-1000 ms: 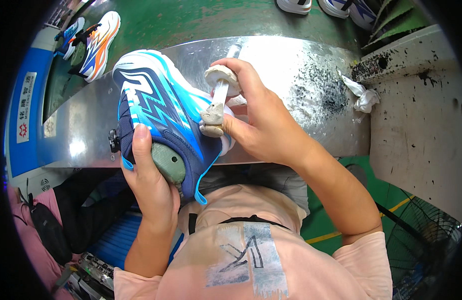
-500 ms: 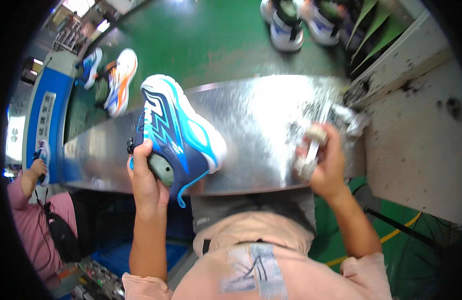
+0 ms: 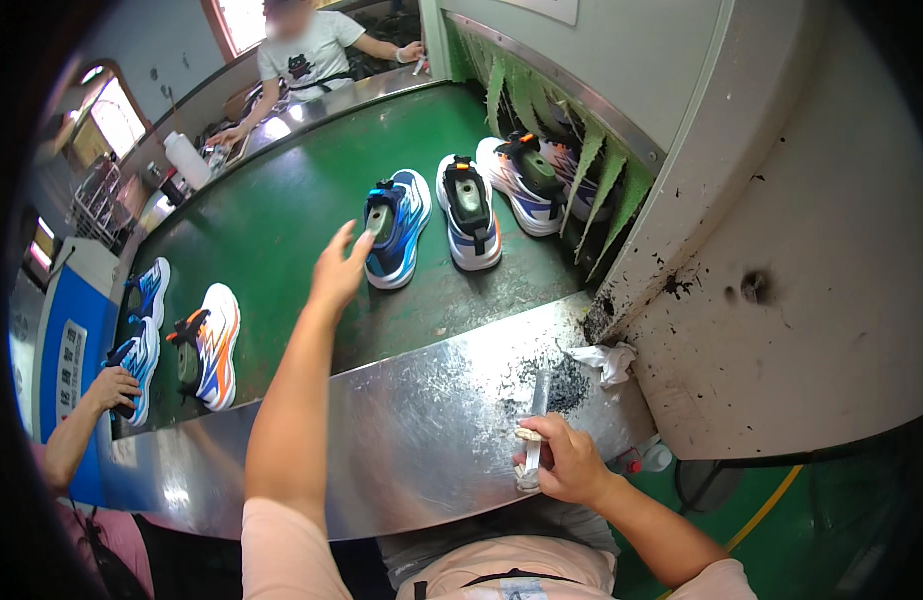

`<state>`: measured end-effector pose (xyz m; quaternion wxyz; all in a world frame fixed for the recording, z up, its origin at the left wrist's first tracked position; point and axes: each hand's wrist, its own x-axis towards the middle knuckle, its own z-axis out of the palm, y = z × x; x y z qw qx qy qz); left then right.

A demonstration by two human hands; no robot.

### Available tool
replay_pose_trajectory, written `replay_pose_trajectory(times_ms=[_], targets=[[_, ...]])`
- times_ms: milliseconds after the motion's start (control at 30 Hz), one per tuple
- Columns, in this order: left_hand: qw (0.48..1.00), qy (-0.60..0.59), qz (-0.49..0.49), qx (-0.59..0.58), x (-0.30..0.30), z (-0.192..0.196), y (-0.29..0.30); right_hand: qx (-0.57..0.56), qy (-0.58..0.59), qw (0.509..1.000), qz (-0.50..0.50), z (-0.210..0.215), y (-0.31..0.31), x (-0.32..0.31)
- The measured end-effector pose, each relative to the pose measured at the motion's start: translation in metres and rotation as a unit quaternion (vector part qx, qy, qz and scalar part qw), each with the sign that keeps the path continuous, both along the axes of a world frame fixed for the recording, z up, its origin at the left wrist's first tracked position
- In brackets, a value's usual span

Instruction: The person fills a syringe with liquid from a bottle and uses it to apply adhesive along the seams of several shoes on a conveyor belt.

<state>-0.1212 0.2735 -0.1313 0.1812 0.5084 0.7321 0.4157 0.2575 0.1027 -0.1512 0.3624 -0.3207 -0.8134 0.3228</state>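
Observation:
A navy and bright-blue sneaker (image 3: 399, 232) with a white sole stands on the green conveyor belt (image 3: 291, 190), a grey-green form inside its opening. My left hand (image 3: 339, 268) is stretched out at the sneaker's left side, thumb and fingers apart, the thumb close to its collar; whether it touches cannot be told. Low over the metal ledge (image 3: 401, 430), my right hand (image 3: 578, 466) grips a flat metal strip (image 3: 539, 398) with beige wrapped lumps on its handle part. The strip's far end lies over dark smudges on the ledge.
White sneakers (image 3: 468, 212) stand right of the blue one, some under a green fringed curtain (image 3: 601, 190) at a machine housing (image 3: 761, 250). An orange-white sneaker (image 3: 209, 345) is at left, near a co-worker's hand (image 3: 113, 388) on a blue sneaker. Another person stands beyond the belt. Crumpled white material (image 3: 606, 362) lies on the ledge.
The blue sneaker, held in my left hand before, now stands on the belt, and that hand has reached forward and opened. My right hand still holds the strip. The view has tilted up.

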Motion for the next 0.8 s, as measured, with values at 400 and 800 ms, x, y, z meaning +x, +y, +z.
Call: replay_pose_trajectory(times_ms=[400, 800], targets=[[0.918, -0.225, 0.248, 0.212, -0.218, -0.029, -0.262, 0.008, 0.018, 1.0, 0.011, 0.003, -0.001, 0.003], [0.966, -0.132, 0.219, -0.037, -0.108, 0.015, -0.28, -0.007, 0.014, 1.0, -0.02, 0.004, -0.003, -0.001]])
